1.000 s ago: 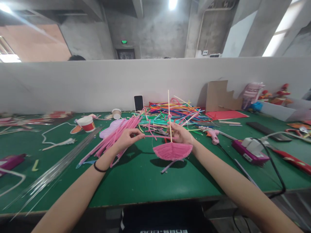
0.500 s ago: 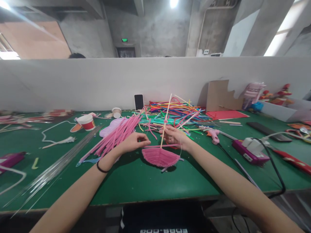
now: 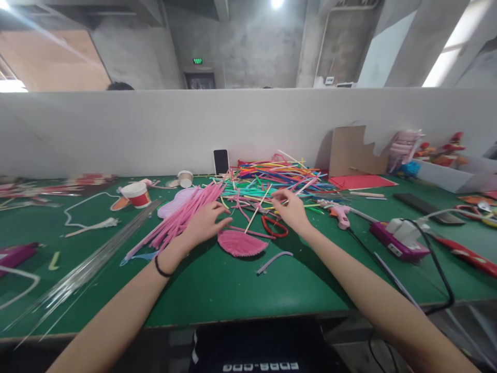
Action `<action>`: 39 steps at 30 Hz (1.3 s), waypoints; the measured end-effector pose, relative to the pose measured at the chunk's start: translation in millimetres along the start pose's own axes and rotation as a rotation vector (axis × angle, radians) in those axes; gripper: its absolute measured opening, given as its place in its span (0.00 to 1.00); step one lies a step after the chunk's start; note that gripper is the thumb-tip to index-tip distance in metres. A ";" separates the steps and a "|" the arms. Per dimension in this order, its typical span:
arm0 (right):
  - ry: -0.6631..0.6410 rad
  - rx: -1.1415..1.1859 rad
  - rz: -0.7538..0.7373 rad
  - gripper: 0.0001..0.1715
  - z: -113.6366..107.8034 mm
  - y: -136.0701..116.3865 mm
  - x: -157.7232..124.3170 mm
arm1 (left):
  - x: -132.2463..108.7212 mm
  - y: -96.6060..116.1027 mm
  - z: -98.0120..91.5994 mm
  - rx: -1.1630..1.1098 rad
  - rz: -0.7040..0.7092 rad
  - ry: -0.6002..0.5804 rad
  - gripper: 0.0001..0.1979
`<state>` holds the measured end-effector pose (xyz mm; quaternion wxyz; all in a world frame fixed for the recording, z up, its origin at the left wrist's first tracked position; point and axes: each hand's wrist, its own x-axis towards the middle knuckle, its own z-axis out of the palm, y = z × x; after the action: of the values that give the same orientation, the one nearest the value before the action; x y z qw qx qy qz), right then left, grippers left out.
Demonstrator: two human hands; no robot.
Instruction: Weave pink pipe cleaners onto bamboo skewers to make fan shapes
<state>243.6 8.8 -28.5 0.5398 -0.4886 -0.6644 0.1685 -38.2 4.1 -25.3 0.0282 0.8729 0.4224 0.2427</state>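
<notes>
A pink fan-shaped piece (image 3: pixel 243 243) made of pipe cleaners lies on the green table, with a thin pale stick (image 3: pixel 258 208) rising from it toward the back. My left hand (image 3: pixel 207 224) is open at its left, fingers spread beside the bundle of pink pipe cleaners (image 3: pixel 171 224). Nothing is held in my right hand (image 3: pixel 291 210), whose fingers are bent but apart. Below it rest red-handled scissors (image 3: pixel 274 233), their blades partly hidden. A short purple-grey pipe cleaner (image 3: pixel 274 261) lies right of the pink piece.
Behind are a heap of coloured pipe cleaners (image 3: pixel 279 173) and a phone (image 3: pixel 221 161). On the left stand a red-white cup (image 3: pixel 136 195) and thin wires (image 3: pixel 89 264). To the right lie a pink glue gun (image 3: pixel 340 216) and a purple power strip (image 3: pixel 399 248) with cables.
My right hand has let go of the stick and moved right and up. The pink piece now lies lower left on the table, uncovering the scissors. My left hand has opened and shifted slightly left.
</notes>
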 end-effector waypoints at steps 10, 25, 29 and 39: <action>-0.759 -0.704 -0.172 0.08 -3.3 -29.1 -19.7 | -3.5 15.9 16.1 -0.082 0.144 -0.132 0.17; -0.653 -0.340 -0.313 0.06 9.2 -31.5 -30.7 | -6.1 26.1 19.1 -0.153 0.128 -0.142 0.22; -0.663 -0.363 -0.350 0.07 13.8 -28.5 -33.4 | -16.9 47.5 21.8 -0.084 0.117 -0.114 0.22; -0.495 -0.588 -0.407 0.27 40.6 -26.8 -73.2 | -53.1 62.1 25.9 0.057 -0.011 -0.316 0.40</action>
<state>190.8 -52.2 -63.4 0.2240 -0.4256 -0.8764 -0.0257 -9.5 -71.6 -53.6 0.0708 0.8983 0.4242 0.0900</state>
